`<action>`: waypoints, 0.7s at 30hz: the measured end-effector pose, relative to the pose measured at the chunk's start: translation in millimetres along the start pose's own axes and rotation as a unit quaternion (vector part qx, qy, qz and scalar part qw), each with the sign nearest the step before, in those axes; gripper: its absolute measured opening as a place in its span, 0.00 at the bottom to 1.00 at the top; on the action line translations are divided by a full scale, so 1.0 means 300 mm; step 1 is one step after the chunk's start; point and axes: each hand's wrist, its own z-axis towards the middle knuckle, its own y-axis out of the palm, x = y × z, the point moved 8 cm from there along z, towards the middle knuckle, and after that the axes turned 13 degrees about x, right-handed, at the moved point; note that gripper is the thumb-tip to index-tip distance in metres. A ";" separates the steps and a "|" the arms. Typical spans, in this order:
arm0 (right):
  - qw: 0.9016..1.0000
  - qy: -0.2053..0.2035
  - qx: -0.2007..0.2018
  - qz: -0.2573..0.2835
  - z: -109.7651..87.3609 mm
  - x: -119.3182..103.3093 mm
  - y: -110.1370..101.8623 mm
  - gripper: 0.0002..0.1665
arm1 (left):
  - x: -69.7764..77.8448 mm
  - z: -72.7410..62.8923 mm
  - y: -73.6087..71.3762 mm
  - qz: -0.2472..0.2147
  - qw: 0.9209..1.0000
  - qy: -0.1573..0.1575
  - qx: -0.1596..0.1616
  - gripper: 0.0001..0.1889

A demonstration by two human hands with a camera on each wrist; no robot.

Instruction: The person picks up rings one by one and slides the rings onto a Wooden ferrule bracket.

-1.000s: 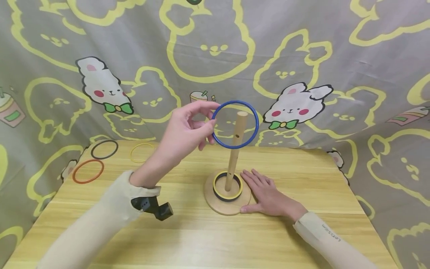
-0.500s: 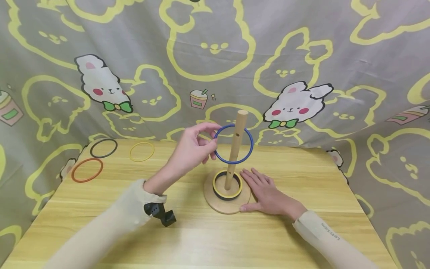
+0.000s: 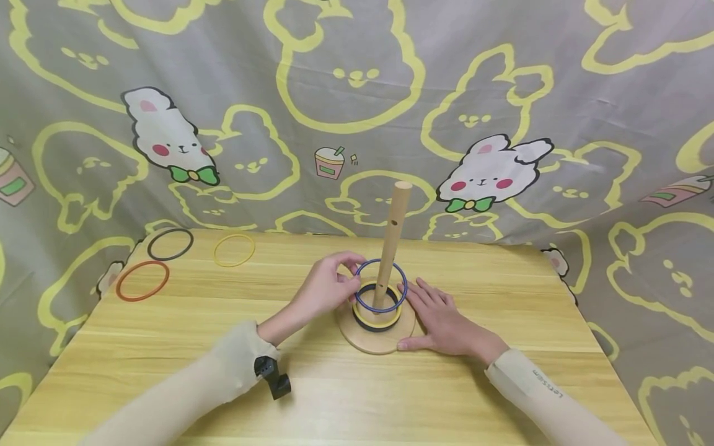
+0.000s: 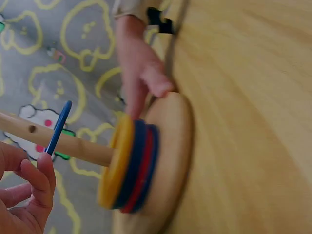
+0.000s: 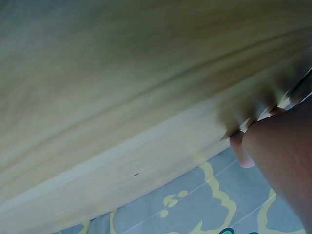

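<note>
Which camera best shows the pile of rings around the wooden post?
The left wrist view: it catches the stacked rings side-on, so yellow, blue and red layers show. The head view looks down, showing yellow on top and a dark edge below. From the right wrist, none can be made out.

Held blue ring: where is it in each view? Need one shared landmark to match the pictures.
Head: held blue ring just right of centre, below mid-height, pinched by the left hand and crossing the peg.
Left wrist: held blue ring towards the left edge, about mid-height, seen nearly edge-on.
Right wrist: not in it.
Landmark: the grey curtain with yellow outlines, in all three views.
</note>
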 end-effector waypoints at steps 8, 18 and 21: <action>1.000 -0.001 -0.001 -0.008 -0.001 0.002 0.005 0.72 | -0.085 -0.012 0.034 0.025 0.999 -0.016 -0.018 0.23; 1.000 -0.007 0.007 -0.007 0.000 -0.005 0.000 0.71 | -0.133 -0.009 0.051 0.030 0.999 -0.031 -0.033 0.22; 1.000 -0.008 0.008 -0.006 0.000 -0.005 -0.001 0.70 | -0.143 -0.011 0.055 0.031 0.998 -0.033 -0.035 0.21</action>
